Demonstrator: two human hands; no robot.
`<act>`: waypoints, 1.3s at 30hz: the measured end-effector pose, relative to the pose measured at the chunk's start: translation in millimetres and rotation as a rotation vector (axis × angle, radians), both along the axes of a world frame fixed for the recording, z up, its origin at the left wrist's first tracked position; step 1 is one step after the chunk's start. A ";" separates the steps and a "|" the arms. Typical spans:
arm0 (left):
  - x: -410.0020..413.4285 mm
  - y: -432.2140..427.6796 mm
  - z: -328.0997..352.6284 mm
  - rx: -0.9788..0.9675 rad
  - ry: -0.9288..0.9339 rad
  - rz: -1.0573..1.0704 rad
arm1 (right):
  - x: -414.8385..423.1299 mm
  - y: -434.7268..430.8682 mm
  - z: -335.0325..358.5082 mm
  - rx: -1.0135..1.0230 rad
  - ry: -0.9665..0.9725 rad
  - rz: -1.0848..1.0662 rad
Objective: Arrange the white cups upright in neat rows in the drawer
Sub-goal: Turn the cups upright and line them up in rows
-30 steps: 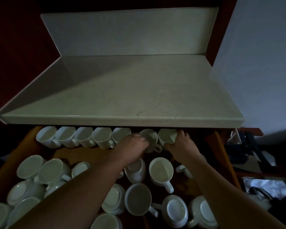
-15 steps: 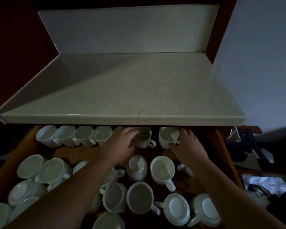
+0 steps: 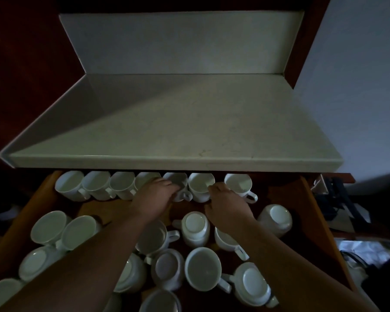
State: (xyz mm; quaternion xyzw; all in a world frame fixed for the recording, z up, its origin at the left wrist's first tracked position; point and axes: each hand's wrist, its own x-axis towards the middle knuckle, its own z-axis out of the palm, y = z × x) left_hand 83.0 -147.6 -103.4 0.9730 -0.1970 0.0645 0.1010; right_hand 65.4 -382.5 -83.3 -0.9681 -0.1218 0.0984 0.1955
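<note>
We see a back row of seven white cups standing upright at the far end of the drawer, partly tucked under the worktop's front edge. The first four stand shoulder to shoulder from the first cup rightward. Our left hand is on the fifth cup, fingers curled against its side, its handle showing just below them. Our right hand lies between the sixth cup and the seventh cup, fingers bent, thumb at the sixth cup's rim; whether it grips either cup we cannot tell. Nearer us, loose cups crowd the drawer floor in no order: some mouth up, several bottom up, like the upturned cup between our forearms. The pale worktop spans above, with a grey wall at right.
</note>
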 end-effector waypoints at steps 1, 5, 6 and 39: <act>0.7 0.3 -0.8 -0.001 -0.004 -0.002 | 1.1 2.5 -1.2 0.002 -0.004 -0.023; 3.6 -2.1 -2.3 -0.002 0.021 0.001 | -0.3 10.0 -3.8 -0.001 -0.017 -0.053; 2.3 -2.8 -2.1 -0.014 0.023 0.015 | -1.3 11.2 -3.3 0.005 -0.015 -0.058; -1.1 -55.7 2.6 -0.044 0.022 -0.058 | 24.6 -58.2 -6.8 0.100 0.101 -0.397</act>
